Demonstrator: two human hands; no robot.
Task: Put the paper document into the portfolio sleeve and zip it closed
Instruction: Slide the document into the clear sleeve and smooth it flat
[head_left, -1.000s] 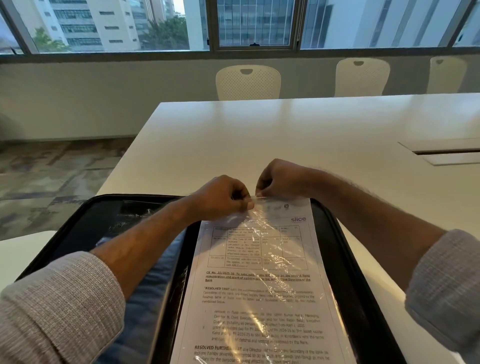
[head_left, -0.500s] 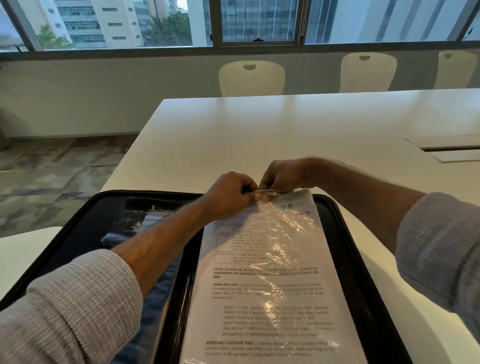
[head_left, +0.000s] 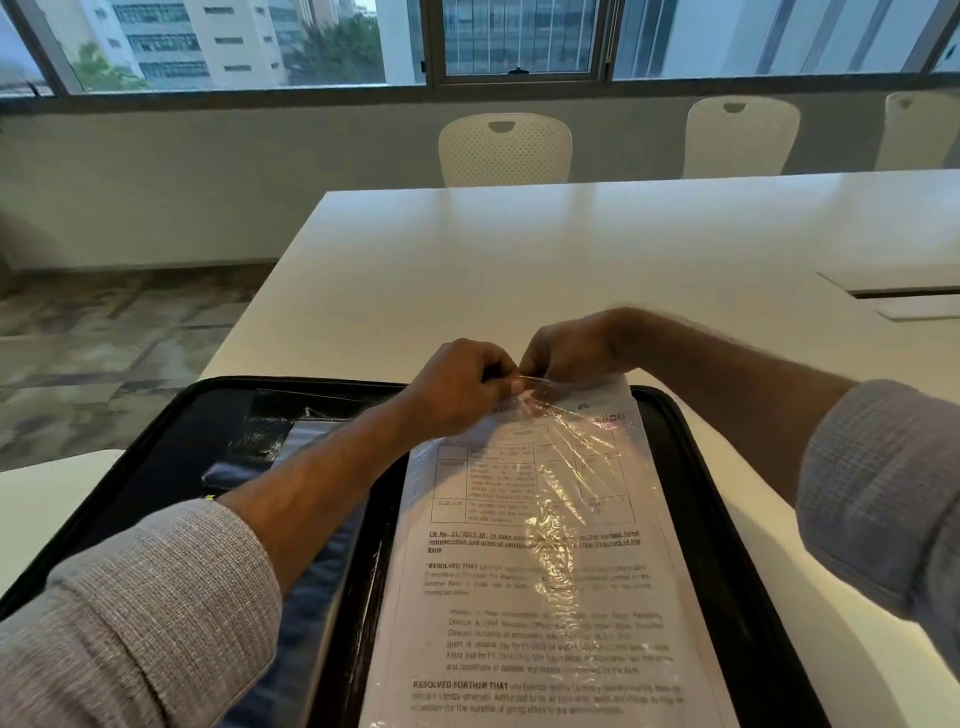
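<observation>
A printed paper document (head_left: 540, 592) lies inside a clear plastic sleeve (head_left: 587, 467), on the right half of an open black zip portfolio (head_left: 727, 519). My left hand (head_left: 457, 387) and my right hand (head_left: 576, 345) meet at the sleeve's far top edge. Each pinches the plastic there, thumbs and fingertips almost touching one another. The sleeve's top is crinkled and lifted slightly under the pinch. Whether the top seal is closed I cannot tell.
The portfolio lies open on a white table (head_left: 519, 270) near its front edge; its left half (head_left: 218, 447) holds dark pockets and plastic. White chairs (head_left: 504, 148) stand behind the table under a window. A cable hatch (head_left: 898, 296) sits at the right.
Both hands stay pinched together at the sleeve's top edge. The right forearm has dropped lower and nearer, and the view has shifted a little.
</observation>
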